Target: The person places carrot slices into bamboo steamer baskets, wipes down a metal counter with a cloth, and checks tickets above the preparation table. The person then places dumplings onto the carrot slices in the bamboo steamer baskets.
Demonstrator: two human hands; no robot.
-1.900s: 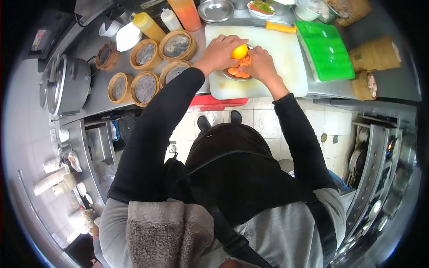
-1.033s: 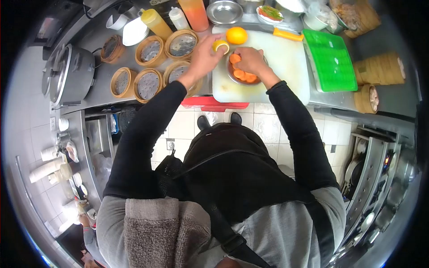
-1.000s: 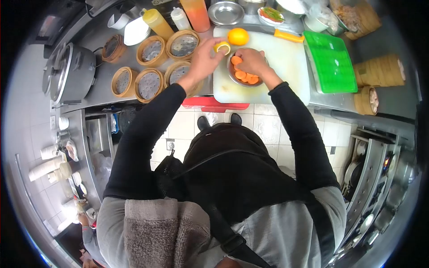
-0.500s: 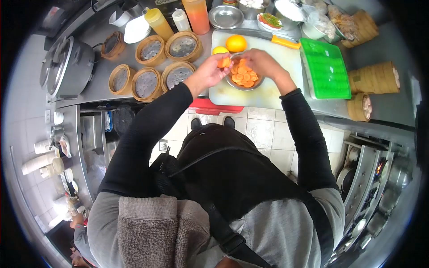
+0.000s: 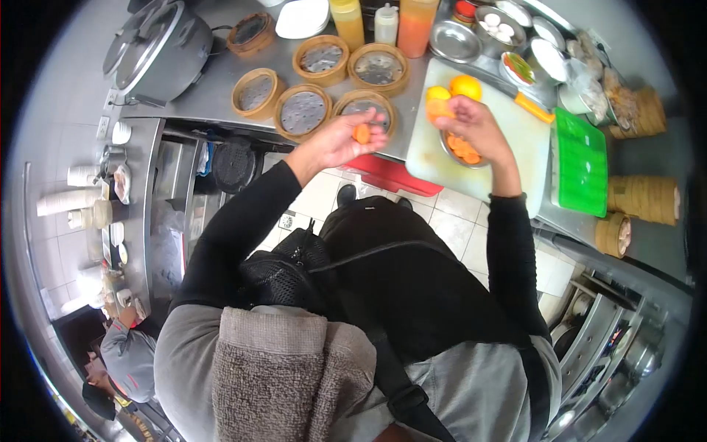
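My left hand [image 5: 333,141] is turned palm up near the counter's front edge, fingers loosely curled around orange carrot slices [image 5: 361,133]. In my right hand [image 5: 480,130], more carrot slices [image 5: 440,109] are pinched between the fingertips, above the left rim of a metal bowl. That bowl holds a pile of sliced carrot [image 5: 464,150] and stands on a white cutting board [image 5: 427,158]; my right hand hides part of it. Two yellow-orange round fruits [image 5: 465,88] rest on the board behind. Just beyond my left hand is a round bamboo steamer [image 5: 393,118] with a perforated dark liner.
Several more bamboo steamers [image 5: 303,135] stand left of the board. Squeeze bottles [image 5: 386,24] line the back. On the right lie an orange-handled knife [image 5: 535,107] and a green-lidded box [image 5: 580,162]. A grey cooker [image 5: 166,62] is far left. Another person [image 5: 131,357] is at lower left.
My left hand has moved away from the bowl toward the steamers, carrying carrot slices. My right hand has lifted from the bowl with slices. The view has swung left.
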